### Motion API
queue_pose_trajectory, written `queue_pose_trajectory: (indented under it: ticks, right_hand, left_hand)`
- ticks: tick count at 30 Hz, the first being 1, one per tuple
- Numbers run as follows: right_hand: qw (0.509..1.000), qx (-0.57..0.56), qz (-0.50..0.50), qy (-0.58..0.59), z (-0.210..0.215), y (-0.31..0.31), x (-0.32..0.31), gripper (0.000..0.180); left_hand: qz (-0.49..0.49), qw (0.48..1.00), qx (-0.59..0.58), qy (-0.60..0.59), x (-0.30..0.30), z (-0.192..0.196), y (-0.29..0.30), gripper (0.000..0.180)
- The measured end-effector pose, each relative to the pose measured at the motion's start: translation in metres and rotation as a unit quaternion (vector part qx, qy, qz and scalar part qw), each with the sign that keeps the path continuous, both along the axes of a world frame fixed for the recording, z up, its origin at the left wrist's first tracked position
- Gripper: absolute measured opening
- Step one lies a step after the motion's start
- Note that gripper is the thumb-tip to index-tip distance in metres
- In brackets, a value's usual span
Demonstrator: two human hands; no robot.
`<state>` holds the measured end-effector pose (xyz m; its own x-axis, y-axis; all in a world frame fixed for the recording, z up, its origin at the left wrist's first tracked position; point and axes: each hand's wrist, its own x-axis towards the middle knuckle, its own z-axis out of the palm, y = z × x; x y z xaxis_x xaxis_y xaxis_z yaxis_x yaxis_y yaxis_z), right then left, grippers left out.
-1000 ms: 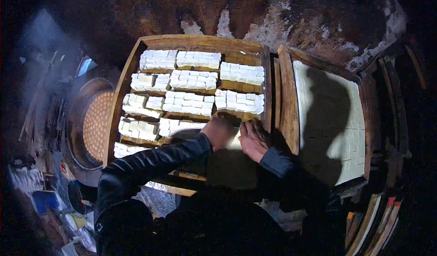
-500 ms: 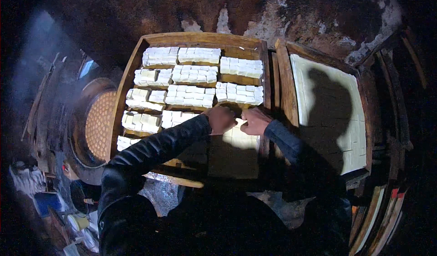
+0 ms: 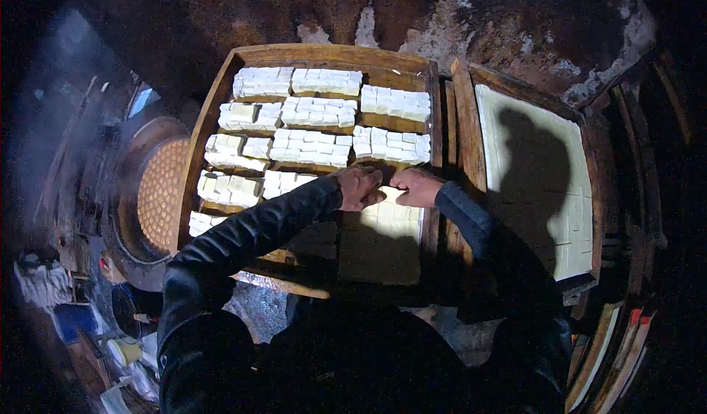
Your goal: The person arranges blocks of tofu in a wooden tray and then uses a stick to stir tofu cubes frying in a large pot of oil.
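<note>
Both hands meet over the near right part of a wooden tray (image 3: 213,112) filled with rows of white cut blocks (image 3: 317,145). The left hand (image 3: 359,188), coming out of a dark sleeve (image 3: 250,233), lies knuckles-up with its fingers curled down onto the top edge of a pale slab of blocks (image 3: 394,219); whether it grips a piece or only presses on it cannot be told. The right hand (image 3: 417,186) sits just beside it, touching or nearly touching it, fingers bent and flat on the same slab, and its grasp is equally unclear. Just beyond both hands lies the nearest finished row of blocks, with further rows behind it reaching the tray's far rim. To the right of the right hand, past a wooden divider, a second tray (image 3: 464,119) holds an uncut white sheet (image 3: 530,171), crossed by the person's shadow. Well to the left of the left hand a round woven basket (image 3: 158,193) sits in dimness and steam.
</note>
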<state>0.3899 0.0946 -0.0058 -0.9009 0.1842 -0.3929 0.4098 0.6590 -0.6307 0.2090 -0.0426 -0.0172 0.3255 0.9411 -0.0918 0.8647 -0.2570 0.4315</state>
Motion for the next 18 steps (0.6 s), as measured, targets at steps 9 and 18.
queue_pose_trajectory:
  ticks: [9, 18]
  right_hand:
    - [0.991, 0.051, 0.094, -0.077, 0.033, 0.000, -0.010, 0.050]
    - [0.958, 0.149, 0.216, -0.113, 0.030, 0.016, -0.012, 0.056]
  left_hand:
    - [0.013, 0.997, 0.010, -0.073, 0.009, -0.011, 0.017, 0.051]
    - [-0.013, 0.999, -0.010, 0.046, 0.008, -0.001, 0.021, 0.055]
